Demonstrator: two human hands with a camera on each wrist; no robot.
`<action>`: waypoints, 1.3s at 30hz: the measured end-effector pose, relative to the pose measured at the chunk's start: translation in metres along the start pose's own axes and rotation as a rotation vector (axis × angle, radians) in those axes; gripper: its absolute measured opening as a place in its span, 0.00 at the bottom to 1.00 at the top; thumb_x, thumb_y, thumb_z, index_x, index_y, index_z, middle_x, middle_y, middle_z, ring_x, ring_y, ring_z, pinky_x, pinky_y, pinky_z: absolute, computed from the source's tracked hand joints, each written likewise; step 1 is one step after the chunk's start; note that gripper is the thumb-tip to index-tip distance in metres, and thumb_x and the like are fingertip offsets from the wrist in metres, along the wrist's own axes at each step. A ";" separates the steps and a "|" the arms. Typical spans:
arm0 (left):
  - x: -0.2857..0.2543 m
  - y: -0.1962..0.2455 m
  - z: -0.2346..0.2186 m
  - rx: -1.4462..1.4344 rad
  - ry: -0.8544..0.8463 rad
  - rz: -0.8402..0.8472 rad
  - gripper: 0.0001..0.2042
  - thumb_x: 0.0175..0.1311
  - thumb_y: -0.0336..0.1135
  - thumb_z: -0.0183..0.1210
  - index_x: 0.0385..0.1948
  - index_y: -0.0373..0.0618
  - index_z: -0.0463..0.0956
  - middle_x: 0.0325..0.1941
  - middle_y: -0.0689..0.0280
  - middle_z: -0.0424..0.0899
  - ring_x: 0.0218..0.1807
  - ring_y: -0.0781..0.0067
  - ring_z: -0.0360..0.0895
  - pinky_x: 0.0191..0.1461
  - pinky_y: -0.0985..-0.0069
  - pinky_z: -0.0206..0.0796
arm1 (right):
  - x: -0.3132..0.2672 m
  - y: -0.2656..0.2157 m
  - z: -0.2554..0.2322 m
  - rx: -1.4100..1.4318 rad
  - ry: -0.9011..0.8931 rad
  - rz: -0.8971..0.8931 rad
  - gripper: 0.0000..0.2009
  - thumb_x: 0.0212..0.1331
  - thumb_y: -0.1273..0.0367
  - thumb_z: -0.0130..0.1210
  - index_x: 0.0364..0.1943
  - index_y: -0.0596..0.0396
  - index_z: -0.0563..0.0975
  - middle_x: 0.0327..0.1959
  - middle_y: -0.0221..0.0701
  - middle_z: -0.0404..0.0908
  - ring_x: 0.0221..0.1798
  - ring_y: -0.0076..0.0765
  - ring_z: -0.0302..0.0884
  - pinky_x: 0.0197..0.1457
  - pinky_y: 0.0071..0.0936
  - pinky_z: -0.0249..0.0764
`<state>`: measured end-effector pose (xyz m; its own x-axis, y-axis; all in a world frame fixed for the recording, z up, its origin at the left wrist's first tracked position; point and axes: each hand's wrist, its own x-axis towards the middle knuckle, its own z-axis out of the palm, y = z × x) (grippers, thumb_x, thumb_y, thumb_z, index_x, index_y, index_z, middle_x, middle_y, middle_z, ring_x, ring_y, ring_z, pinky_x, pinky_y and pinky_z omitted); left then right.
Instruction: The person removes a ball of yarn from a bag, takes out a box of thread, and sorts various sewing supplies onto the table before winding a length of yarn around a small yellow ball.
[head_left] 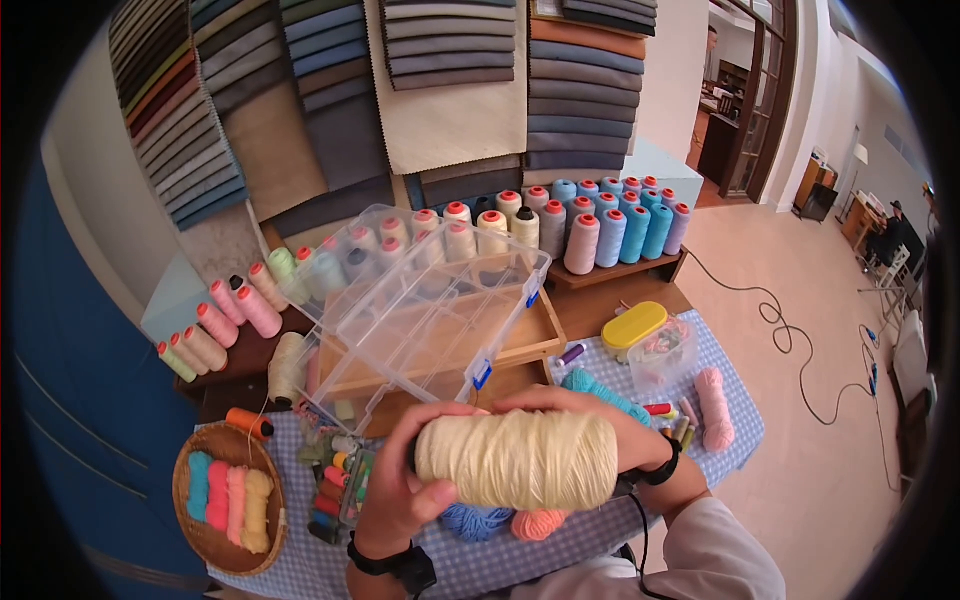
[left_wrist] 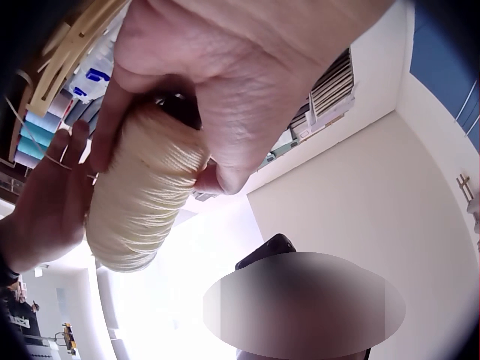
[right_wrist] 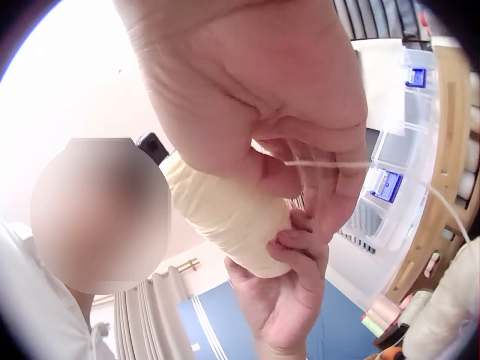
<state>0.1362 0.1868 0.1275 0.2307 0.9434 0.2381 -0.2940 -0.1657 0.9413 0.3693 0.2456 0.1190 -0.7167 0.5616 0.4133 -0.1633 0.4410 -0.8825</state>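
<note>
A thick spool of cream yarn [head_left: 515,460] is held up sideways over the near edge of the table. My left hand [head_left: 395,495] grips its left end, thumb in front and fingers behind; the left wrist view shows the dark core end [left_wrist: 178,109] under that palm. Behind the spool's right side is my right hand [head_left: 640,440], its fingers mostly hidden from the head view. In the right wrist view a cream strand [right_wrist: 337,163] runs from between the thumb and curled fingers of this hand [right_wrist: 255,90] toward a large cream yarn cone [right_wrist: 442,315].
A checked cloth [head_left: 740,430] covers the table. Behind the hands, a clear divided box [head_left: 420,330] lies open on a wooden tray [head_left: 555,335]. A wicker basket [head_left: 185,510] holds yarn skeins at left. Thread cones [head_left: 582,245] line the back shelf; a yellow-lidded tub [head_left: 634,325] stands right.
</note>
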 end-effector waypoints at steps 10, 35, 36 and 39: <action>0.001 -0.015 -0.006 -0.522 0.056 -0.124 0.35 0.54 0.47 0.61 0.59 0.30 0.60 0.56 0.55 0.73 0.58 0.63 0.74 0.63 0.69 0.66 | -0.005 0.007 0.012 -0.221 0.289 -0.096 0.14 0.63 0.77 0.51 0.53 0.63 0.74 0.41 0.35 0.83 0.43 0.29 0.81 0.46 0.25 0.75; -0.002 -0.014 0.005 -0.125 -0.352 -0.143 0.39 0.46 0.40 0.75 0.59 0.40 0.62 0.56 0.64 0.71 0.62 0.72 0.68 0.66 0.71 0.59 | -0.001 0.011 0.017 -0.219 0.581 0.218 0.08 0.63 0.69 0.57 0.38 0.60 0.82 0.30 0.34 0.84 0.31 0.24 0.78 0.34 0.24 0.72; -0.003 -0.014 0.004 -0.161 -0.273 -0.110 0.39 0.45 0.40 0.75 0.59 0.40 0.62 0.57 0.64 0.72 0.61 0.72 0.69 0.65 0.71 0.59 | 0.001 0.006 0.014 -0.428 0.511 0.075 0.08 0.60 0.70 0.59 0.38 0.60 0.82 0.32 0.35 0.84 0.31 0.28 0.80 0.35 0.25 0.74; -0.005 -0.011 0.003 -0.196 -0.132 -0.051 0.40 0.45 0.40 0.75 0.60 0.39 0.61 0.58 0.63 0.72 0.61 0.72 0.70 0.65 0.72 0.60 | -0.011 0.027 0.019 -0.128 0.485 -0.008 0.13 0.49 0.73 0.66 0.41 0.59 0.81 0.36 0.38 0.84 0.36 0.36 0.84 0.41 0.27 0.77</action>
<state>0.1409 0.1832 0.1171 0.3654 0.9012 0.2331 -0.4507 -0.0478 0.8914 0.3601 0.2384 0.0862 -0.3135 0.8053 0.5032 -0.0611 0.5117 -0.8570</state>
